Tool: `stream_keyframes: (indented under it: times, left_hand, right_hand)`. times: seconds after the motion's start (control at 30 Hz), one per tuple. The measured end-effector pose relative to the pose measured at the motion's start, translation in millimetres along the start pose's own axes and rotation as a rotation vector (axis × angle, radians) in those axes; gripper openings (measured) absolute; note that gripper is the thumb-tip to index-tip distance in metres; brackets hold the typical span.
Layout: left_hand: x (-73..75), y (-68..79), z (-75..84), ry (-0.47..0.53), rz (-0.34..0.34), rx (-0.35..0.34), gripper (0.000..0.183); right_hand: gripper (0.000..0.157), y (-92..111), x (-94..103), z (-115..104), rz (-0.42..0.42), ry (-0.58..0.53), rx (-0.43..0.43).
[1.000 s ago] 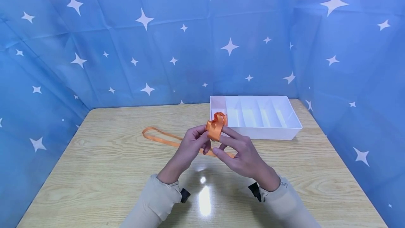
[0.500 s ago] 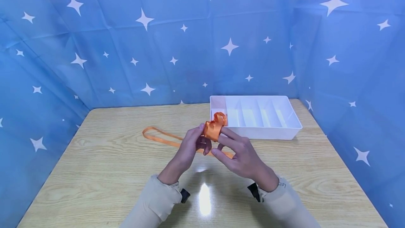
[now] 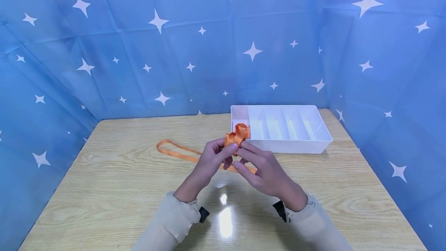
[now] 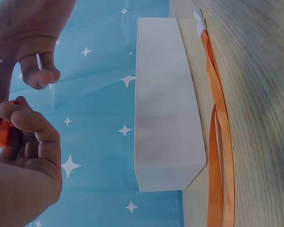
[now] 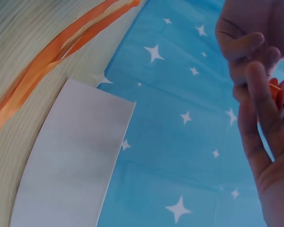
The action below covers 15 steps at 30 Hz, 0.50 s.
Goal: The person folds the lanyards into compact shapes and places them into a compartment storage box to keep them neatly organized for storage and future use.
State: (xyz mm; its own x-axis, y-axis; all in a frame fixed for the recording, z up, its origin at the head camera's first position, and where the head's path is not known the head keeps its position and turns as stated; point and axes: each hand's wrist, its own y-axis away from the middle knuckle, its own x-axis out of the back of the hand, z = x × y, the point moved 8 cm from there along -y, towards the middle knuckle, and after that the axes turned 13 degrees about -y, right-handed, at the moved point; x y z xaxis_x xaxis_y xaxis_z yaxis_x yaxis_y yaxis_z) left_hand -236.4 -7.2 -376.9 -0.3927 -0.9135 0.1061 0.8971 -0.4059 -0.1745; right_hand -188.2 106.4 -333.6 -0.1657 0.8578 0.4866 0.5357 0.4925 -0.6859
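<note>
Behind the whole scene, and along three and nine o'clock, a blue star-patterned curtain [image 3: 195, 45] is hung round a wood-grained worktop [image 3: 115, 185]. Toward one o'clock from the middle of that worktop, a white divided tray [image 3: 296, 147] is set. Below it, cream sleeves [image 3: 170, 220] are worn over both forearms. At about nine o'clock from the right hand [image 3: 266, 169], the left hand [image 3: 209, 162] is held, with an orange ribbon bundle [image 3: 235, 138] pinched by its thumb and fingers. On the right hand the fingers are spread and fairly straight, their tips set into the bundle, which is held up before the tray's near left corner. Orange loops [image 3: 242, 129] are seen just above; whether they are held or lie in the leftmost compartment cannot be told. From about ten o'clock of the left hand, a loose ribbon length [image 3: 177, 154] is laid out and passed behind both hands. By appearance, ribbon is being wound about the right fingertips; next, a firm left pinch seems called for, so that the turns are kept flat.
</note>
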Motion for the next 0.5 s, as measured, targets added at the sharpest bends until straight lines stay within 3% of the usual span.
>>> stream_keyframes:
  times: [0.23,0.5]
  left_hand:
    - [-2.9,1.0,-0.4,0.016,-0.070,-0.040,0.048]
    - [-6.9,1.7,-2.3,-0.009,-0.120,-0.065,0.041]
  right_hand:
    - [0.032,0.6,3.5,2.0,0.018,-0.297,-0.048]
    - [0.032,-1.9,10.6,4.6,0.125,-0.397,-0.020]
